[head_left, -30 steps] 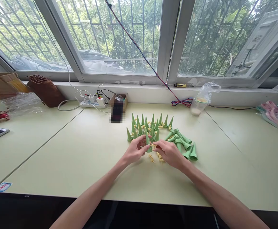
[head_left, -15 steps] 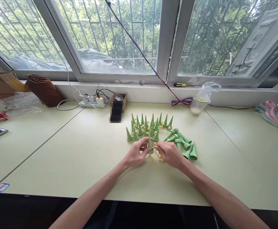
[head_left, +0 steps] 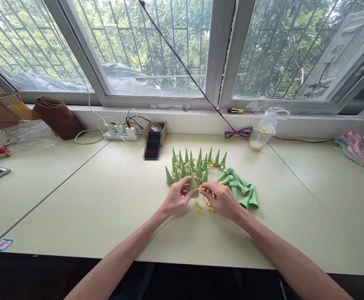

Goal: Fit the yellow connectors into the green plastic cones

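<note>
Cone (head_left: 193,186), green, one: in left hand (head_left: 175,196), above mid-worktop (head_left: 100,216), nearer the front edge than the standing group. Long axis almost upright, tip up and leaning slightly towards the left edge, wide end down. Thumb and fingers closed narrowly about its lower part. Contact of base with worktop: unclear.

Peg (head_left: 202,188), yellow, one: pinched between thumb and fingertips of right hand (head_left: 224,200), just beside the cone's lower part. Long axis roughly level, parallel to the front edge, one end towards the cone; contact with cone too small to tell.

Standing cones (head_left: 183,170), green, many: beyond the hands, towards the far edge; axes upright, tips up, yellow parts about the bases.

Lying cones (head_left: 233,189), green, a heap: beyond right hand, axes mixed; rightmost with wide end towards the front edge.

Loose pegs (head_left: 198,206), yellow, several: below the hands, front-edge side, partly hidden by right hand.

Along far edge, left to right: pouch (head_left: 57,119), brown; power strip (head_left: 119,136), white; cup (head_left: 257,141), bagged.
</note>
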The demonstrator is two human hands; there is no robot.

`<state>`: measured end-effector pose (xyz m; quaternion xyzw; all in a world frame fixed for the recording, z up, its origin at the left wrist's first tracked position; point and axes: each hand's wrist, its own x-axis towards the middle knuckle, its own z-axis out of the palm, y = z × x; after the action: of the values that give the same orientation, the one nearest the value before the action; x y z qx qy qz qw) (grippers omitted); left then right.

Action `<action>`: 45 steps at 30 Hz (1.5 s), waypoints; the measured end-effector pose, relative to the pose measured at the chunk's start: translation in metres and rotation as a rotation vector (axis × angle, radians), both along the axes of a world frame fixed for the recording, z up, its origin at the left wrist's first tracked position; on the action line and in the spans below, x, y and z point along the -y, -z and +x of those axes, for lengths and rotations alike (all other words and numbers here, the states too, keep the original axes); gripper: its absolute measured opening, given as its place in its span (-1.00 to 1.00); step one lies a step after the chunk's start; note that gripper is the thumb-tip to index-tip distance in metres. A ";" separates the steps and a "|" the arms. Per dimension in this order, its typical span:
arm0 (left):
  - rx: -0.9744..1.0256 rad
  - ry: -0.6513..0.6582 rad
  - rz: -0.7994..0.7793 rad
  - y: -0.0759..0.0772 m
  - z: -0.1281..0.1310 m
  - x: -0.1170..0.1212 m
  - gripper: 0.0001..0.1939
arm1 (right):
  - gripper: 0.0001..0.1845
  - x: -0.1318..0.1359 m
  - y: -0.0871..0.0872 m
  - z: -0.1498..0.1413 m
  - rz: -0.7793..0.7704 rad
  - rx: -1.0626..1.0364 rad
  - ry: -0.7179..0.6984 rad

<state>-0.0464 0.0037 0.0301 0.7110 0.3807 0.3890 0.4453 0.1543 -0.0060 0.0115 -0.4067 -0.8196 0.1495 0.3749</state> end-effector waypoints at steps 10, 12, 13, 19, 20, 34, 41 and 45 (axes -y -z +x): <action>-0.003 0.035 -0.006 -0.003 0.000 0.002 -0.68 | -0.83 -0.003 0.004 0.002 -0.005 -0.012 -0.024; -0.020 0.038 0.003 -0.002 -0.001 0.002 -0.69 | -0.82 -0.003 0.004 0.001 0.004 -0.004 -0.026; -0.026 0.041 0.006 -0.002 -0.001 0.002 -0.68 | -0.81 -0.003 0.004 0.001 0.009 0.000 -0.026; -0.044 0.051 0.026 -0.001 -0.001 0.002 -0.68 | -0.75 -0.003 0.003 0.002 0.027 0.027 -0.011; -0.046 0.054 0.031 -0.001 -0.002 0.002 -0.69 | -0.73 -0.003 0.003 0.002 0.026 0.035 -0.008; -0.041 0.081 0.084 -0.004 -0.001 0.006 -0.67 | -0.64 -0.002 0.001 0.003 0.033 0.118 0.013; -0.012 0.082 0.049 -0.004 -0.001 0.004 -0.69 | -0.59 -0.001 0.001 0.002 0.010 0.092 0.010; -0.020 0.046 0.067 -0.003 -0.001 0.003 -0.70 | -0.63 0.001 -0.001 0.001 -0.032 0.059 0.024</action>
<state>-0.0476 0.0004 0.0336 0.7379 0.3553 0.3842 0.4263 0.1551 -0.0067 0.0128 -0.4267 -0.8228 0.1459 0.3460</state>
